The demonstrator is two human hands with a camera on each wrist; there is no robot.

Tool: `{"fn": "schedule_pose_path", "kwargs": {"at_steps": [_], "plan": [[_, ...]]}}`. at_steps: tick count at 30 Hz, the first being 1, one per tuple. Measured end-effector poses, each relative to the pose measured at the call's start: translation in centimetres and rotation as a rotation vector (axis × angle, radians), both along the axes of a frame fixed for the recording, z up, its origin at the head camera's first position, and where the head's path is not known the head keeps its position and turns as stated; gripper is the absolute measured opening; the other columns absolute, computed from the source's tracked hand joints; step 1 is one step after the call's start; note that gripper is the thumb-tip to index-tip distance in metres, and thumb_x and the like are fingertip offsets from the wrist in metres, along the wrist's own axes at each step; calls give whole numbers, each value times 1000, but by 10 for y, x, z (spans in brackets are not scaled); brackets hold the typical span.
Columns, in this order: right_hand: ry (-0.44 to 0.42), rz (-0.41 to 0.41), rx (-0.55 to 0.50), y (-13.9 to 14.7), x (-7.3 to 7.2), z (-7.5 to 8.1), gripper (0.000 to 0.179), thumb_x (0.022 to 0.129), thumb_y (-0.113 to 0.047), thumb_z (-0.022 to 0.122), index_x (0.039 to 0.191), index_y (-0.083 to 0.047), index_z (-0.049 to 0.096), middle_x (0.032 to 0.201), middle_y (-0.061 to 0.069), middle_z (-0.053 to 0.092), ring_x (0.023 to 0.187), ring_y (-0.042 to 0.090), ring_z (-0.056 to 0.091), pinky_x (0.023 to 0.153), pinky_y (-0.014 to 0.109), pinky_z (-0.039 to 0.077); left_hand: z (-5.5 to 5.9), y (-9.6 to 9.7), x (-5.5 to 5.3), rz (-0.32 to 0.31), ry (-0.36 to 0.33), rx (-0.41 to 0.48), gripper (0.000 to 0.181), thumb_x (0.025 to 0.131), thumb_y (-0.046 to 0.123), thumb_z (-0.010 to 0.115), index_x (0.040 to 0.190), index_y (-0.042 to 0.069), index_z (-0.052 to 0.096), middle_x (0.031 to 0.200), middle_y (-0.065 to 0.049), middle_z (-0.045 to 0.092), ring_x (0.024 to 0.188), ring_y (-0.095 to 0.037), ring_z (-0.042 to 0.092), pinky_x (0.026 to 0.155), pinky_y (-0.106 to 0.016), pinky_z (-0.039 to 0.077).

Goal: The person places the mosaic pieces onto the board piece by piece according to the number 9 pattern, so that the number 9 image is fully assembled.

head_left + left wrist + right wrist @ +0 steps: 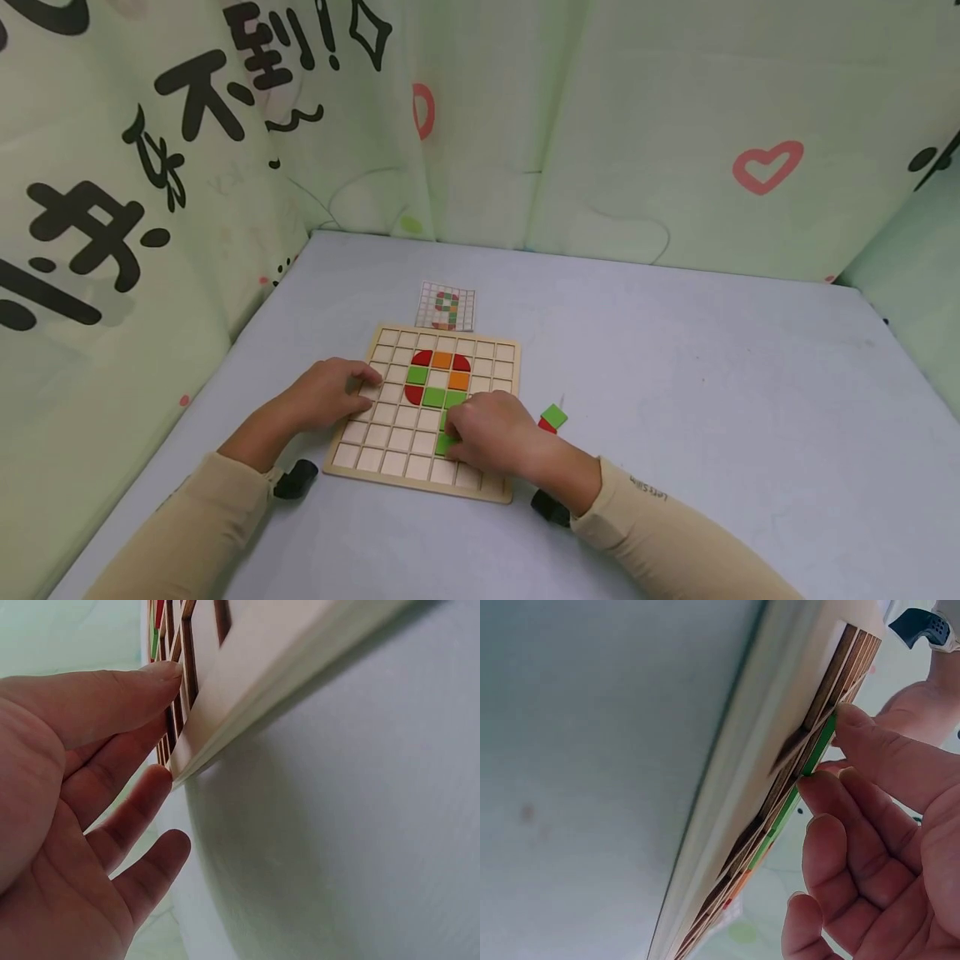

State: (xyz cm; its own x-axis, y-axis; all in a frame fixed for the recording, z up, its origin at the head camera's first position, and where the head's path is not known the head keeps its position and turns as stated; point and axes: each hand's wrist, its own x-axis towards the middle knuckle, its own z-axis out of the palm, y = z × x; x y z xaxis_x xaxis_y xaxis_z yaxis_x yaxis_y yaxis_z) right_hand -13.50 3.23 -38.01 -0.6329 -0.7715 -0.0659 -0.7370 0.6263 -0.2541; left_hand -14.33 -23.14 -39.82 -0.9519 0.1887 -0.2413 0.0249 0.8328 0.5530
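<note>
Currently: grid brd flat on tbl, btwn hands | L hand relaxed, fingertips at brd's L edge | R hand over brd's R side, thumb + index pinching grn tile, 2nd row from near edge | loose grn sq + red pc R of brd, near R hand | card by far edge

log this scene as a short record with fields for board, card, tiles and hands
board: wooden grid board on pale table
card: printed pattern card at board's far edge
tiles on board: red rounded tiles, orange squares, green squares
loose: green tile and partly hidden red tile, right of board
left hand: rests at board's left side
right hand: pinches nearest green square
</note>
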Motion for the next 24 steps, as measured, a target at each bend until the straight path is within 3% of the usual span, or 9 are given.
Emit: {"fn": "schedule_pose_path", "kwargs": {"at_steps": [13, 24], "plan": [[-15, -13, -5, 0, -1, -1, 19, 84, -28, 82, 78, -16, 69, 67, -12, 58, 65, 8, 52, 59, 26, 44, -1, -1, -1, -6, 14, 3, 31, 91, 11, 73, 121, 6, 69, 130, -14, 62, 132, -38, 46, 107, -54, 38], [-87, 1, -38, 5, -3, 3, 24, 86, -30, 78, 101, -13, 73, 82, -10, 61, 79, 12, 56, 69, 30, 48, -2, -1, 0, -8, 12, 12, 31, 91, 11, 73, 121, 6, 69, 131, -14, 62, 132, -38, 45, 107, -54, 37]]}}
